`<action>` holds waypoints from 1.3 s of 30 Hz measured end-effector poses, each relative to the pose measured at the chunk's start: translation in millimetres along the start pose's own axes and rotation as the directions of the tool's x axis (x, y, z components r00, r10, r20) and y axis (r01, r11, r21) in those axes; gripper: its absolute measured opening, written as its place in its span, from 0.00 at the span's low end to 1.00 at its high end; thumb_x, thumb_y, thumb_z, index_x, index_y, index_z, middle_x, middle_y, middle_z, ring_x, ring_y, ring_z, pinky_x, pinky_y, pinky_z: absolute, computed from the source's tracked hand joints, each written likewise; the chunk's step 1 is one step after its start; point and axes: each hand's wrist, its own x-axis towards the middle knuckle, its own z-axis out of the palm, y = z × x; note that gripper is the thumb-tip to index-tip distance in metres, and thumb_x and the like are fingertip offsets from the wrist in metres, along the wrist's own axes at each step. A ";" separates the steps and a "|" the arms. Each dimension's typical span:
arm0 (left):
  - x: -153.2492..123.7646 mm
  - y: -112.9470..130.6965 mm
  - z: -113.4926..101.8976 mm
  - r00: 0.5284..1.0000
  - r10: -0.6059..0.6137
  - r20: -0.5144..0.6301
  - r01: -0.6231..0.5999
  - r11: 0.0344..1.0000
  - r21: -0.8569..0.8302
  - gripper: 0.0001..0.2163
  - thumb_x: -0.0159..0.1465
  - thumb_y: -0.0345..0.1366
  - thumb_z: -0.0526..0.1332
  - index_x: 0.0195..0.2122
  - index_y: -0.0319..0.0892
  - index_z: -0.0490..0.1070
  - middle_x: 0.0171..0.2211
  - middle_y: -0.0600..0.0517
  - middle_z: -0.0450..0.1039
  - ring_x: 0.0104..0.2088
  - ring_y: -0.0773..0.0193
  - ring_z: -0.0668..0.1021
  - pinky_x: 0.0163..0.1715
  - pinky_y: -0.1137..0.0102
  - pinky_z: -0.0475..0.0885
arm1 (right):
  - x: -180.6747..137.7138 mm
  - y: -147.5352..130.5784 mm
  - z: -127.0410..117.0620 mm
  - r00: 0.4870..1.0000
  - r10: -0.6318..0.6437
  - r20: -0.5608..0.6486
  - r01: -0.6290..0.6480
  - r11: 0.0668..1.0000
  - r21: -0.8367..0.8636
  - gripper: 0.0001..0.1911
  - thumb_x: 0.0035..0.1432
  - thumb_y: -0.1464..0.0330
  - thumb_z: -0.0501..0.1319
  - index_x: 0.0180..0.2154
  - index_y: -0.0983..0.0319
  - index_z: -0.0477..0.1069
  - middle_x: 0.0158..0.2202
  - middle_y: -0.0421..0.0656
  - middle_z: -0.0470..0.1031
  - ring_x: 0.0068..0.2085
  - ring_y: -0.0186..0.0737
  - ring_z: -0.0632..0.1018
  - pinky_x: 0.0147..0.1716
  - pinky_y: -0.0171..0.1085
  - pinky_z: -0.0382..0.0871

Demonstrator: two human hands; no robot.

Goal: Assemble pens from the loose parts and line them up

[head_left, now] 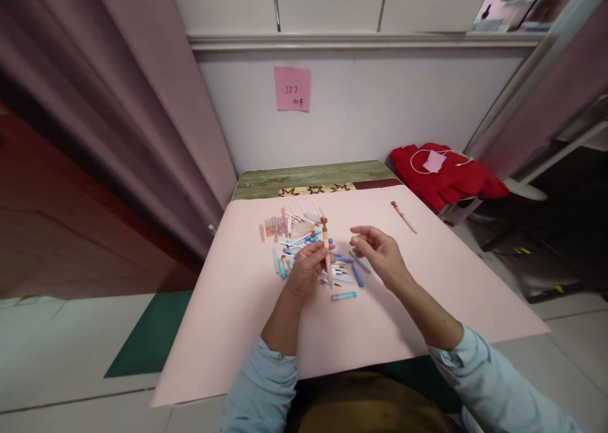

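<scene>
Sleeves (261, 389), one pair, pale blue, pushed up, bottom of the frame. Paper sheet (228, 344), pale pink, spread over the table. Light-blue piece (344, 296), one, lying crosswise just below the centre. Left hand (308, 268), centre of the frame: fingertips pinched around one beige pen (326, 246), brown figure at its top, held nearly upright, tip down. Right hand (382, 256), right of centre: fingers loosely bent, apart from the pen, nothing seen in its grasp. Dark-blue piece (358, 275), one, between the hands. Slim white sticks and blue pieces, a loose heap behind and around the left hand, too small for me to count. Pinkish-brown pieces (273, 228), side by side, left of the heap. Second beige pen (404, 217), right of the frame, lying alone, slantwise. Red cloth (441, 183), upper right, a white cable (414, 159) and pink slip (434, 161) on it. Pink note (292, 88), handwritten "357", on the wall, upper centre.
</scene>
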 end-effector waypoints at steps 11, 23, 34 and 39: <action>4.7 -5.5 4.0 0.993 0.075 -0.090 -0.068 0.994 0.088 0.12 0.52 0.37 0.71 0.33 0.36 0.76 0.26 0.51 0.76 0.24 0.68 0.76 0.27 0.73 0.72 | -35.5 39.1 21.4 1.000 -0.003 0.026 0.010 0.968 -0.252 0.13 0.54 0.56 0.66 0.33 0.60 0.76 0.26 0.40 0.76 0.26 0.36 0.74 0.26 0.34 0.67; 4.4 -2.2 6.3 0.968 0.190 -0.162 -0.139 0.949 0.281 0.15 0.56 0.43 0.67 0.38 0.36 0.76 0.28 0.49 0.76 0.24 0.67 0.75 0.25 0.71 0.73 | -24.8 44.1 -19.2 0.990 -0.062 -0.123 0.016 0.939 -0.343 0.14 0.54 0.56 0.64 0.33 0.61 0.77 0.24 0.39 0.75 0.25 0.35 0.72 0.26 0.32 0.65; -94.4 16.2 -37.2 0.807 0.368 -0.462 0.124 0.659 0.742 0.19 0.55 0.51 0.65 0.40 0.41 0.77 0.31 0.50 0.78 0.27 0.65 0.76 0.27 0.72 0.73 | 63.0 75.9 -191.7 0.837 -0.063 -0.544 -0.387 0.635 -0.668 0.16 0.50 0.54 0.62 0.34 0.58 0.81 0.29 0.42 0.80 0.30 0.42 0.76 0.28 0.36 0.63; -123.3 6.2 -60.3 0.736 0.378 -0.562 0.284 0.582 0.763 0.23 0.52 0.56 0.64 0.38 0.41 0.78 0.32 0.49 0.79 0.34 0.57 0.80 0.36 0.67 0.76 | 91.3 95.1 -208.2 0.835 0.031 -0.550 -0.466 0.573 -0.675 0.13 0.46 0.58 0.63 0.31 0.57 0.81 0.29 0.43 0.80 0.31 0.42 0.76 0.29 0.35 0.62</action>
